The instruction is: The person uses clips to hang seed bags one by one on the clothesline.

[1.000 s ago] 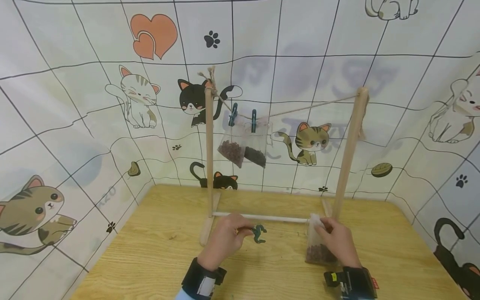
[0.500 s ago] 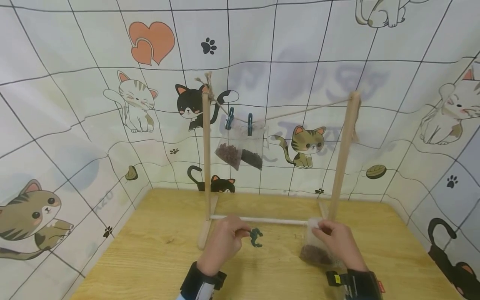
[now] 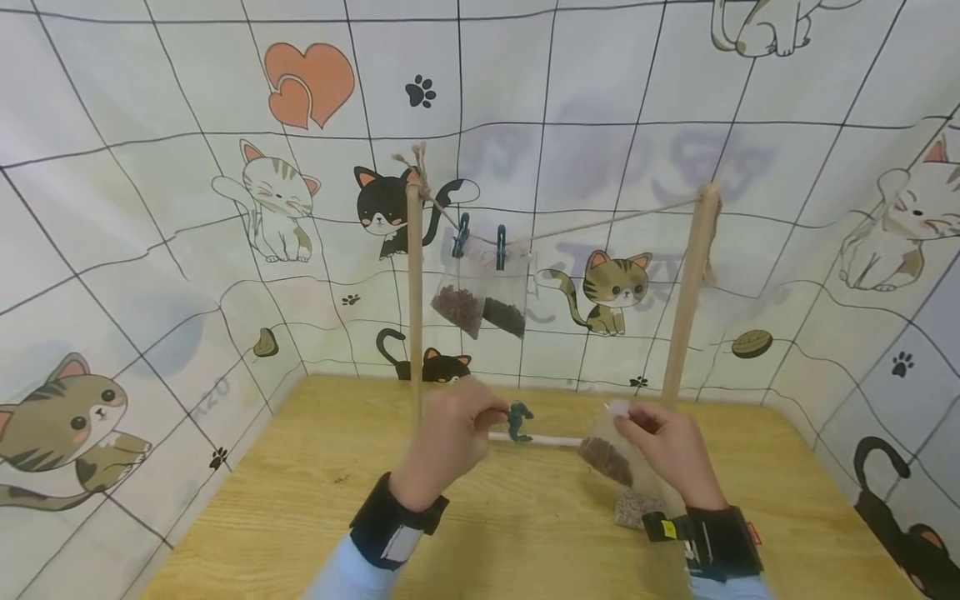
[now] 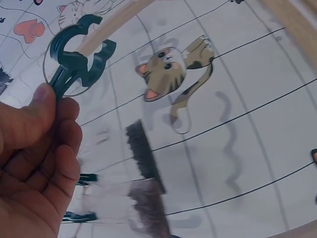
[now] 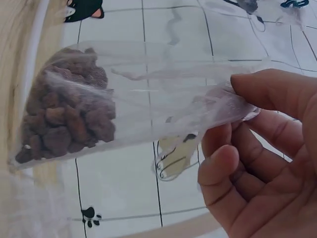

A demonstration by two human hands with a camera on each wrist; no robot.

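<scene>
In the head view my left hand (image 3: 450, 429) is raised in front of the wooden rack, pinching a green clothespin (image 3: 517, 422) by its handles. The left wrist view shows that clothespin (image 4: 74, 67) with its prongs spread and nothing between them. My right hand (image 3: 667, 446), to the right at similar height, pinches the gathered top of a translucent bag (image 3: 604, 461). Reddish-brown stones (image 5: 69, 119) fill the bag's bottom end in the right wrist view, and the bag hangs tilted. Below it, a second bag (image 3: 636, 508) with pale grey granules sits on the table.
Between two wooden posts (image 3: 415, 292) runs a sagging string (image 3: 622, 217). Two green clothespins hold up a bag of reddish pieces (image 3: 459, 308) and one with dark contents (image 3: 505, 317). A low crossbar (image 3: 551, 440) joins the posts. Cat-print cloth (image 3: 585, 158) stands behind the table (image 3: 300, 508).
Both hands have risen toward the rack. The bag of stones has lifted and swung leftward, so the pale-granule bag beneath shows. The clothespin has moved up with the left hand.
</scene>
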